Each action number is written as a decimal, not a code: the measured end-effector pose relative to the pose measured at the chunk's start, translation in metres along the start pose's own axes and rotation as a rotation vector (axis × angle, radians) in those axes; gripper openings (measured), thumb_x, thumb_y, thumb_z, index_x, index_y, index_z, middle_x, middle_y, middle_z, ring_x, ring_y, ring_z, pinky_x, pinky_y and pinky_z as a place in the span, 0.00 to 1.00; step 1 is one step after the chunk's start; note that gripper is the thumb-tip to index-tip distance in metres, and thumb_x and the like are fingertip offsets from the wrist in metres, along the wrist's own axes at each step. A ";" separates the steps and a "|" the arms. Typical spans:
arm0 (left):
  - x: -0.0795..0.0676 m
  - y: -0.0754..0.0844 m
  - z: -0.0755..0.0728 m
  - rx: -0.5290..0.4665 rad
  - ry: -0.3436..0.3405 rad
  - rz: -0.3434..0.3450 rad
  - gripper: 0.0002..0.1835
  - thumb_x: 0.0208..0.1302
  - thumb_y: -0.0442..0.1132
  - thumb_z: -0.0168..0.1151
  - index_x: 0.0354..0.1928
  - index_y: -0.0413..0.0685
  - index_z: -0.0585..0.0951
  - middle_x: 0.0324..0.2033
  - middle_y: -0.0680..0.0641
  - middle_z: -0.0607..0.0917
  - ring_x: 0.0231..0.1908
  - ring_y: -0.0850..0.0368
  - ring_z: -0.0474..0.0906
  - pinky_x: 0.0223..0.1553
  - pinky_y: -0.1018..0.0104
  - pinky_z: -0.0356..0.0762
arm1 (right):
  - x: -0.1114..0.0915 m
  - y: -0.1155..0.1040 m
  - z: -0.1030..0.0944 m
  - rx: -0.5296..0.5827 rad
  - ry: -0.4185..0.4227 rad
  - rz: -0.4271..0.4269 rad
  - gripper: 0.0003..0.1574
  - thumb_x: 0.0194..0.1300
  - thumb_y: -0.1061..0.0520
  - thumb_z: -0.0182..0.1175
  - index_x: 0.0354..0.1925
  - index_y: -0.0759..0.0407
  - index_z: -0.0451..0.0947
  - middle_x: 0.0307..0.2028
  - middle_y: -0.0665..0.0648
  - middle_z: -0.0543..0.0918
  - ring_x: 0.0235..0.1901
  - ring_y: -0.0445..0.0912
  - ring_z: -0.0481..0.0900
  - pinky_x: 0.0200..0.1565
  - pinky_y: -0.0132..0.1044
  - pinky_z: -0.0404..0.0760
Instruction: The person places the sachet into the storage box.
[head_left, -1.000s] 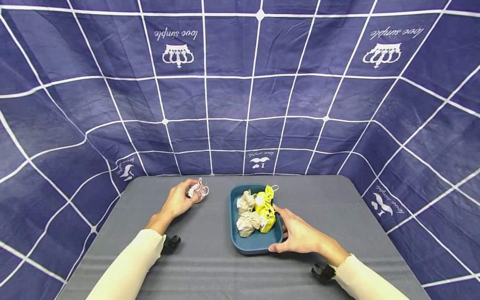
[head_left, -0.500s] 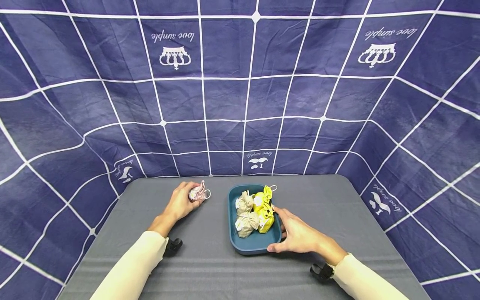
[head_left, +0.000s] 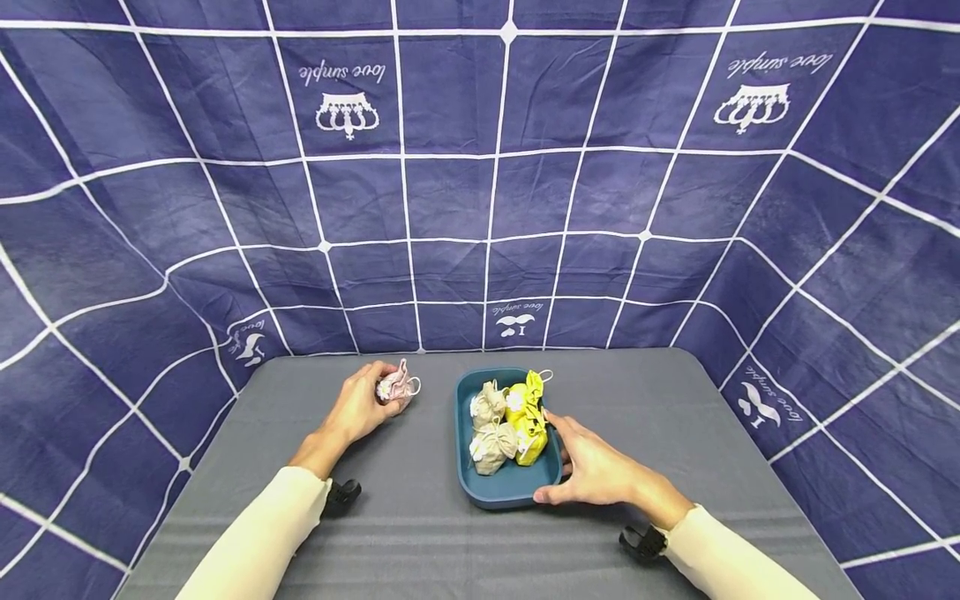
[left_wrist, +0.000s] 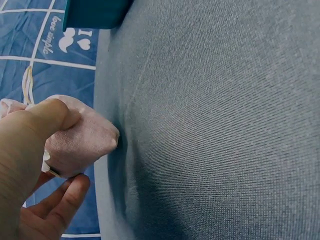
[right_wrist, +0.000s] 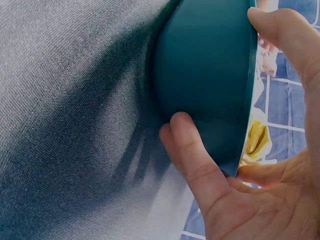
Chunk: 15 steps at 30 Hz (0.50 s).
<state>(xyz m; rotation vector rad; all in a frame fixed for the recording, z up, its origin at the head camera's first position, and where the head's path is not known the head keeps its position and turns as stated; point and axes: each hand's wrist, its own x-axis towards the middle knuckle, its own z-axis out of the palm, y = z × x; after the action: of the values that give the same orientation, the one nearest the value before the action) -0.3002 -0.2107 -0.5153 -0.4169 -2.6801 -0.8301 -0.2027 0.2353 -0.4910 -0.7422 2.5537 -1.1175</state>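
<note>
In the head view my left hand is at the table's back left. It pinches a small pink drawstring pouch between thumb and fingers, the pouch's bottom close to the cloth; I cannot tell whether it touches. A white flower and a cord loop show on the pouch. My right hand grips the right side of a blue-green bin, thumb at the rim and other fingers against the outer wall. Inside the bin lie two beige pouches on the left and two yellow pouches on the right.
Grey cloth covers the table. A blue curtain with white grid lines stands behind it and along both sides. Between the left hand and the bin is a gap of grey cloth. Each wrist wears a black strap mount.
The pink pouch has turned a little in my left hand, so more of its front shows. The right hand and the bin have stayed in place; the head view has shifted slightly.
</note>
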 end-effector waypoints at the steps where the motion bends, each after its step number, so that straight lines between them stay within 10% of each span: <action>1: 0.000 0.000 -0.001 0.000 0.000 0.000 0.29 0.62 0.38 0.87 0.63 0.44 0.85 0.54 0.39 0.92 0.53 0.39 0.91 0.57 0.40 0.87 | 0.000 0.000 0.000 0.001 -0.001 -0.001 0.85 0.59 0.43 0.91 0.92 0.72 0.49 0.77 0.77 0.71 0.50 0.49 0.94 0.50 0.32 0.94; 15: -0.007 0.019 -0.014 0.018 -0.002 0.024 0.31 0.63 0.47 0.87 0.66 0.51 0.86 0.61 0.43 0.93 0.60 0.41 0.92 0.61 0.40 0.89 | 0.000 -0.002 0.000 0.004 -0.002 0.002 0.84 0.60 0.43 0.91 0.92 0.72 0.49 0.78 0.79 0.70 0.49 0.50 0.94 0.49 0.32 0.94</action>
<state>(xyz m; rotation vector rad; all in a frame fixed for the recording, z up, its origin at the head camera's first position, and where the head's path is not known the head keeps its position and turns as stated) -0.2842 -0.2053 -0.4980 -0.4443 -2.6767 -0.7993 -0.2018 0.2344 -0.4890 -0.7399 2.5495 -1.1204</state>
